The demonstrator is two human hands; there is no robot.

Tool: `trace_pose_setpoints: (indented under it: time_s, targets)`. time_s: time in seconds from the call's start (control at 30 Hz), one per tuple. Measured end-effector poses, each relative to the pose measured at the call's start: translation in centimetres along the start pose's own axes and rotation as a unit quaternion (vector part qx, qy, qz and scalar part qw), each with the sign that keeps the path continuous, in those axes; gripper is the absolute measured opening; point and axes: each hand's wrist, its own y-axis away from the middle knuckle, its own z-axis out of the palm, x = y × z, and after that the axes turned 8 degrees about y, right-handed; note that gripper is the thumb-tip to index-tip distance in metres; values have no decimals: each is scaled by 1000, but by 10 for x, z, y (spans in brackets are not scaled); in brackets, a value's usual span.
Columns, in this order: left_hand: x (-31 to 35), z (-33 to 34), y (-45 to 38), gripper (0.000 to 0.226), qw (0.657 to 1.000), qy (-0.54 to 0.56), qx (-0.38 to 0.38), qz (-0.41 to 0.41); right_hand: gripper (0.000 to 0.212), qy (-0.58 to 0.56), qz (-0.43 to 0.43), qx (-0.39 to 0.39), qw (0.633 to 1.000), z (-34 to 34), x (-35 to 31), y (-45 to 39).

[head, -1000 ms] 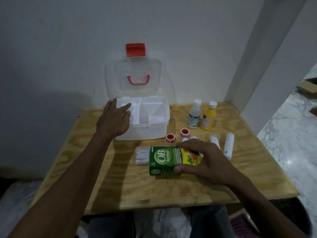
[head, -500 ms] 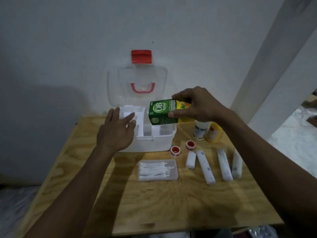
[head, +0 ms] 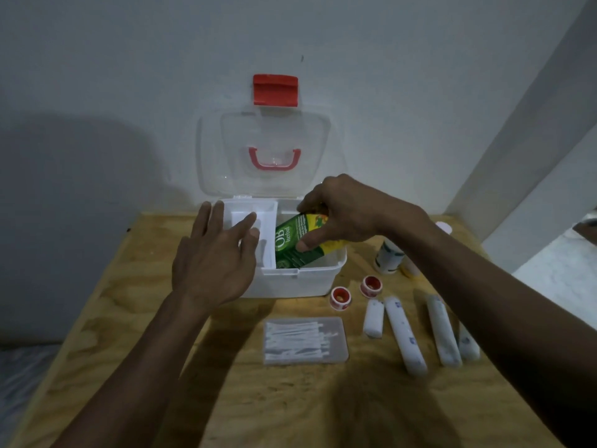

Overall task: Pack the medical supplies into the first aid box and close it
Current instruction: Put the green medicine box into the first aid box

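One green carton going into the first aid box (head: 300, 282)

The right hand (head: 347, 211) grips the tilted green carton (head: 298, 244) inside the right compartment; the left hand (head: 214, 257) rests spread, grasping nothing, on the box's left side. On the table (head: 129, 318) — two red tape rolls (head: 340, 298), four white bandage rolls (head: 405, 334), one swab case (head: 305, 340), one white bottle (head: 389, 257) showing clearly.

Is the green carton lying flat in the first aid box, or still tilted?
Tilted. The green carton leans in the box's right compartment, lower end down inside, upper end gripped by the right hand.
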Motion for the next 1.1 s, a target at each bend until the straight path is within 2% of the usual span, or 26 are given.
trace_pose_setpoints:
  time_s: [0.37,0.67,0.73,0.87,1.0,1.1]
  targets:
    - [-3,3,-1,63,1000,-7,1,1,72,-37,8,-30,999,33,-3,-15]
    - [0,0,0,67,1000,-6,0,-3,57,105,-4,-90,990,47,-16,-20]
    - [0,0,1,67,1000,-4,-2,-3,53,84,0,-112,990,43,-17,-20]
    - [0,0,0,63,1000,-1,-1,-1,27,6,33,-108,994,31,-25,-22]
    - [0,1,0,61,1000,-3,-4,-4,29,-122,136,-91,979,36,-33,-21]
    - [0,1,0,56,1000,-3,-6,-7,39,-214,185,-63,957,42,-36,-20]
